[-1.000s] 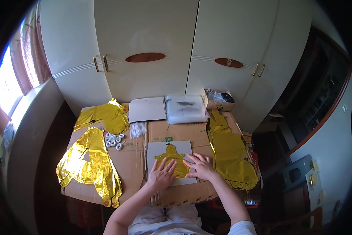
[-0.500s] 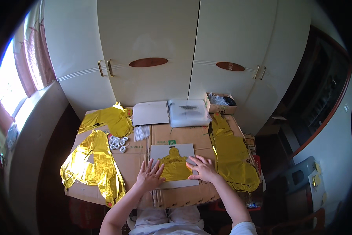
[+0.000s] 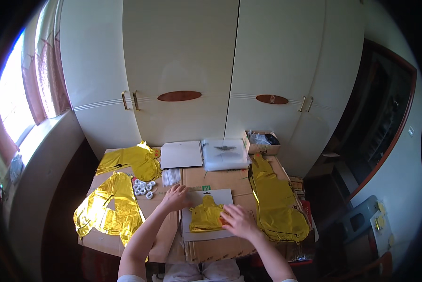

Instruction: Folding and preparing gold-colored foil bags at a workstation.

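A folded gold foil balloon [image 3: 205, 217] lies on a white card [image 3: 225, 196] with a hang slot at its top, in front of me. My right hand [image 3: 240, 222] is at the foil's right edge, fingers bent together on it beside a small orange-red patch. By the card's upper left edge is my left hand [image 3: 175, 197], its fingers loosely bent and apart, holding nothing that shows. Its fingertips are partly hidden behind the hand.
Flat gold foil balloons lie left [image 3: 110, 207] and right [image 3: 279, 202]. White ribbon rolls [image 3: 144, 188], white strips [image 3: 171, 177], a card stack [image 3: 181, 155], clear plastic bags [image 3: 225, 155] and a small carton [image 3: 262, 148] sit behind. Cardboard [image 3: 161, 242] covers the table; cabinets [image 3: 182, 51] stand beyond.
My left hand has moved from the foil's lower left up to the card's left edge. My right hand has drawn its spread fingers together at the foil's right edge. The view has tilted up.
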`<state>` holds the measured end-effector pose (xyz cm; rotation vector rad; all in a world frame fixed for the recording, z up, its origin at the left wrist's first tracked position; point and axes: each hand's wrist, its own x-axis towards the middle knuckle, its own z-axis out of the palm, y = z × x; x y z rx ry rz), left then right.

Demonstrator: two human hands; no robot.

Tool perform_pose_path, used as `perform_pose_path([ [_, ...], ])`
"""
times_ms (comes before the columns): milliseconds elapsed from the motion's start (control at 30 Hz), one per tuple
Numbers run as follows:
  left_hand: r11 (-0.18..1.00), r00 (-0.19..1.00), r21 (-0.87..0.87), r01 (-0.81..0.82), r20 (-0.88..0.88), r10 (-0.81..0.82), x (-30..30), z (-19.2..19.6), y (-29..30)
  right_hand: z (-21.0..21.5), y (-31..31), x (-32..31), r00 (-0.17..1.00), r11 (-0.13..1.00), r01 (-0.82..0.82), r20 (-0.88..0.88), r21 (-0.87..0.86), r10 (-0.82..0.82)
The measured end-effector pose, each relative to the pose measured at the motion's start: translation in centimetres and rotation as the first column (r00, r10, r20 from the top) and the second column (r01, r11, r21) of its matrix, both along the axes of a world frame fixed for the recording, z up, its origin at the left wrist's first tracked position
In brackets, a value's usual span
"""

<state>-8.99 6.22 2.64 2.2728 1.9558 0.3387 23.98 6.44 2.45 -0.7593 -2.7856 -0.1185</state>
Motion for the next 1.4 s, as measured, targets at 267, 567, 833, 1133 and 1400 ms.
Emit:
perform_pose_path([
  [267, 0.998, 0.997, -0.063, -0.009, 0.071, 0.014, -0.1, -1.6, 2.2, -2.8, -3.2, -4.0, 0.993, 0.983, -0.08, 0.068, -0.165, 0.092],
  [567, 0.994, 0.784, -0.079, -0.069, 0.612, 0.103, -1.1, -0.9, 3.3, -3.0, -3.4, -4.2, 0.991, 0.979, 0.003, 0.131, -0.203, 0.024],
  [833, 0.988, 0.553, 0.051, -0.145, 0.833, 0.038, -4.3, 3.0, 2.9, -3.5, -3.2, -4.0, 0.996, 0.985, -0.039, 0.077, -0.17, 0.053],
  [1133, 0.857, 0.35, 0.099, -0.506, 0.931, 0.1, -12.0, 3.4, 0.1, -3.8, -3.3, -4.1, 0.995, 0.986, -0.027, 0.094, -0.162, 0.043],
  [1400, 0.631, 0.798, 0.489, -0.603, 0.392, 0.459, -14.2, -3.1, -2.8, -3.7, -3.3, -4.4, 0.994, 0.98, -0.024, 0.099, -0.199, 0.044],
])
